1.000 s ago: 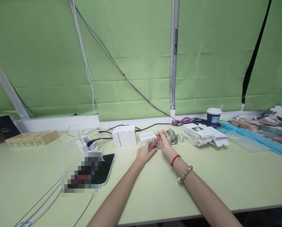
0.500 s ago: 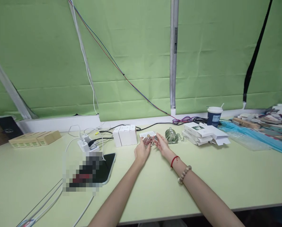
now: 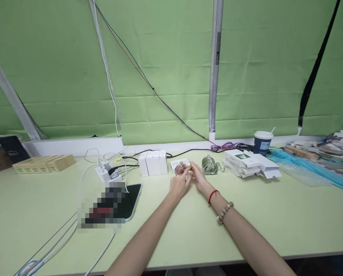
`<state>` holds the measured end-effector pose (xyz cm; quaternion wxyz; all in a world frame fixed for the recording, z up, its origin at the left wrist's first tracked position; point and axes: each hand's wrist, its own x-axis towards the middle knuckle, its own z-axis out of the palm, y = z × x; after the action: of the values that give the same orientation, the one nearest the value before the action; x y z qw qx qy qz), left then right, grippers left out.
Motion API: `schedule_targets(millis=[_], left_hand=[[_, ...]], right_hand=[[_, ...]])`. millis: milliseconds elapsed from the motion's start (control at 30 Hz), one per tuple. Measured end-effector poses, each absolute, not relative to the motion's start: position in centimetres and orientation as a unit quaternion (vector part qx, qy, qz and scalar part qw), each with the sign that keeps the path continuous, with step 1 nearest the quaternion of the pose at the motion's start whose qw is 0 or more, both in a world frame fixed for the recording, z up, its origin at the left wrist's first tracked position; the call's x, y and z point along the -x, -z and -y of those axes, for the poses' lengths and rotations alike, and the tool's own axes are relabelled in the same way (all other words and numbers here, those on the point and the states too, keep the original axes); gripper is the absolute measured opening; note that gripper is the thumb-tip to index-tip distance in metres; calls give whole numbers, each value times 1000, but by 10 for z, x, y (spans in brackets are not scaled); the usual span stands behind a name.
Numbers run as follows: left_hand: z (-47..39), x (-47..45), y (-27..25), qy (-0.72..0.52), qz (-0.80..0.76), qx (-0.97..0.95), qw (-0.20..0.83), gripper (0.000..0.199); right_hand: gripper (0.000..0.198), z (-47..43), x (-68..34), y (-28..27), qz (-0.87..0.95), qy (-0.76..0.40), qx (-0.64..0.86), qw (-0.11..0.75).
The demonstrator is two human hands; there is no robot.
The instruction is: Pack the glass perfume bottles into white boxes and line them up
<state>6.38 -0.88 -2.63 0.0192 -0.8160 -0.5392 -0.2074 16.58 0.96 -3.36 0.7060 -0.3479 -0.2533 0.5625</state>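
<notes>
Pink glass bottles (image 3: 180, 168) with a gold-coloured top stand on the table, just beyond my left hand (image 3: 179, 183). My left fingers reach right and meet the fingertips of my right hand (image 3: 199, 178). Both hands are closed around a small piece between them, with a hint of gold showing; the fingers hide what it is. A white open box or paper (image 3: 175, 163) lies behind the pink glass. Right of my right hand stand green glass bottles (image 3: 209, 166), lined up one behind another, with small clear glass pieces (image 3: 223, 168) beside them.
White boxes (image 3: 152, 164) stand left of my hands; flat white cartons (image 3: 242, 159) are stacked on the right near a lidded cup (image 3: 262, 143). A power strip (image 3: 106, 172) with cables and a tablet (image 3: 129, 205) are at left. Kraft boxes (image 3: 45, 164) sit farther left.
My left hand has moved off the pink glass, rightward to my right fingertips. More of the pink glass shows now. The camera view has shifted slightly.
</notes>
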Motion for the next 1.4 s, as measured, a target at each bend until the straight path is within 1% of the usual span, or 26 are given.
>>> schedule_targets(millis=[167,500,800,1033,1233,1400], left_hand=[[6,-61,25,192,546,815,4,46],[9,-62,22,199,558,806,-19,44],[11,-64,22,188,540,820,10,44],[12,-64,21,183,545,818,-8,45],[9,-63,25,203,534,821,-3,43],[8,-62,25,197,534,822,1,44]], right_hand=[[42,-9,-166,33,256,-540,363,715],[38,-8,-164,34,264,-523,390,710],[37,-11,-165,37,252,-532,380,714],[37,-11,-164,37,259,-527,381,714],[35,-7,-163,34,309,-482,420,704],[34,-5,-163,32,303,-473,424,711]])
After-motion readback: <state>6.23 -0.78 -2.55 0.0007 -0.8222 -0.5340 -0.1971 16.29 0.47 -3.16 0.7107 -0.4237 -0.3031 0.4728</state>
